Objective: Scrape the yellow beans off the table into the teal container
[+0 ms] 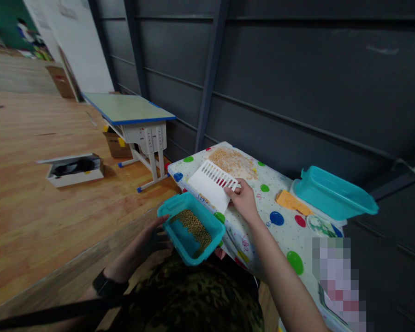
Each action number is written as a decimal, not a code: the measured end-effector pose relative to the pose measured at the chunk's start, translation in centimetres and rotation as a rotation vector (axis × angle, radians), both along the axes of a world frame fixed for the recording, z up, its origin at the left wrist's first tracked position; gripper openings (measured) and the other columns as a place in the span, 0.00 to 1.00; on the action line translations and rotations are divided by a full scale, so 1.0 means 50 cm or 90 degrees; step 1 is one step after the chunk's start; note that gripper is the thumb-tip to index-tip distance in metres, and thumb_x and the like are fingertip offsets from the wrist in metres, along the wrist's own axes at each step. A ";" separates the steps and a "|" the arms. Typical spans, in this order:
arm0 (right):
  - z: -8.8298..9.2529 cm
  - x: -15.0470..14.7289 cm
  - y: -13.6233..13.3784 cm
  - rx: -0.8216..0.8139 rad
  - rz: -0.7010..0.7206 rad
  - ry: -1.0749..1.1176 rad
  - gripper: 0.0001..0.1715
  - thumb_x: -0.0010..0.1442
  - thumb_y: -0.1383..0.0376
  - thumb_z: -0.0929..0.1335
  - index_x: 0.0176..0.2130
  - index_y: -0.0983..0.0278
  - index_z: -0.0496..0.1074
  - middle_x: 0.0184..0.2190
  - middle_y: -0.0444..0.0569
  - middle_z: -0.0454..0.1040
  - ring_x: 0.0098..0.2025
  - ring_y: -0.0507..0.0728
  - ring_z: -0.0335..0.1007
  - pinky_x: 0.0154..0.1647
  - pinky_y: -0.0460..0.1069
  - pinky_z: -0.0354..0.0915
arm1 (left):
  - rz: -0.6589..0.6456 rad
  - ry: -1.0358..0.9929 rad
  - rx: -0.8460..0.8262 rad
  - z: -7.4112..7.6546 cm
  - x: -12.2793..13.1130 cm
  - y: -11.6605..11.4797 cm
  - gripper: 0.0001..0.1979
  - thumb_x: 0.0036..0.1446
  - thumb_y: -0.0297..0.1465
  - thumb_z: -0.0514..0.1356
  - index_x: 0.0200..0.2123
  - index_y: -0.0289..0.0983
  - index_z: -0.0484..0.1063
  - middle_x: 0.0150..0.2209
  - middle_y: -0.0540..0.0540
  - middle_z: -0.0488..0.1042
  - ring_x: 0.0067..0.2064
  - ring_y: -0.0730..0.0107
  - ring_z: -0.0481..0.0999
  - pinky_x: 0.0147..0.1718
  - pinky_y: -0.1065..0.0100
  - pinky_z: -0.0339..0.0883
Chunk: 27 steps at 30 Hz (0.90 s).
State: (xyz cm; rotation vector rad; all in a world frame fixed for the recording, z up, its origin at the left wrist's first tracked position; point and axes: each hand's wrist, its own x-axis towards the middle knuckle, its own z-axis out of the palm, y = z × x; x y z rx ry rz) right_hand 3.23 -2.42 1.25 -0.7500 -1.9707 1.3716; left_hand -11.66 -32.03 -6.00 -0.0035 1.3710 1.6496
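My left hand (156, 237) grips the rim of a teal plastic basin (210, 217) at its left side. The basin is tilted at the table's near edge, with small round yellowish beans (192, 227) along its bottom. In my right hand (244, 199) is a flat white plastic scraper (202, 180) with a row of slots, pinched at its right end. It lies low over the tabletop, just beyond the basin. A few beans show along the scraper's near edge. Behind it, a spread of pale beans (228, 161) covers the far corner of the table.
A balloon-patterned cloth covers the table (252, 230). To the right are an orange cloth (292, 203), another teal basin (332, 191) and a green-white round item (321, 226). A dark panelled wall (297, 92) stands behind. Left are a desk (131, 108) and an open white box (78, 173).
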 end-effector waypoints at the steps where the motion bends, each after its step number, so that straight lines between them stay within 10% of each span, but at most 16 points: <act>1: 0.001 0.000 -0.002 -0.001 -0.004 0.007 0.32 0.53 0.42 0.77 0.50 0.56 0.73 0.30 0.45 0.83 0.29 0.60 0.78 0.28 0.51 0.71 | -0.001 0.000 0.001 0.000 0.000 0.000 0.38 0.48 0.55 0.84 0.50 0.35 0.81 0.43 0.42 0.83 0.40 0.55 0.85 0.37 0.57 0.84; 27: 0.007 0.001 -0.022 -0.002 0.018 0.028 0.34 0.54 0.48 0.78 0.56 0.58 0.77 0.34 0.48 0.88 0.32 0.63 0.85 0.29 0.53 0.77 | -0.024 -0.012 0.021 -0.024 -0.014 -0.009 0.37 0.45 0.58 0.86 0.44 0.36 0.84 0.39 0.43 0.83 0.40 0.53 0.86 0.41 0.53 0.87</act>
